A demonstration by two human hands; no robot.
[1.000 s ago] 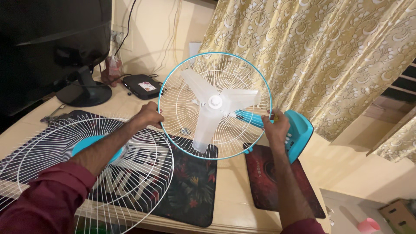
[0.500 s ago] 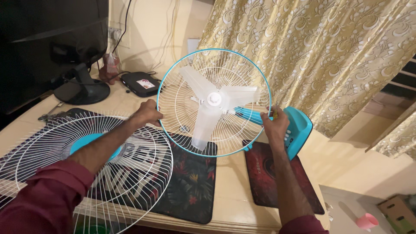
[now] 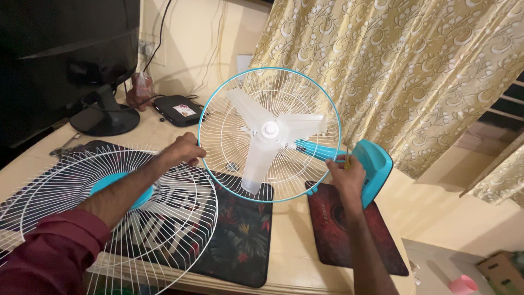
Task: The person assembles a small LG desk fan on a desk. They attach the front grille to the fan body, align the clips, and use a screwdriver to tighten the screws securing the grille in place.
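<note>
A table fan lies tipped on the desk, its blue-rimmed white wire guard [image 3: 221,98] facing me with three translucent blades [image 3: 255,161] on a white hub. The teal stand and base [image 3: 376,164] stick out to the right. My left hand [image 3: 183,150] grips the guard's left rim. My right hand [image 3: 345,177] is at the lower right rim, closed around a thin screwdriver [image 3: 346,154] whose tip points up by the rim. A loose white front guard [image 3: 169,218] with a teal centre [image 3: 109,183] lies flat under my left forearm.
A dark monitor [image 3: 65,43] on its stand and a black box [image 3: 177,109] sit at the back left. A floral mat [image 3: 240,246] and a dark red mat [image 3: 333,235] cover the desk. A patterned curtain [image 3: 431,71] hangs at right. On the floor sit a pink cup [image 3: 463,284] and a cardboard box [image 3: 502,270].
My right hand has slid down from the guard's right rim to a lower spot, the screwdriver still in it. My left hand stays on the left rim.
</note>
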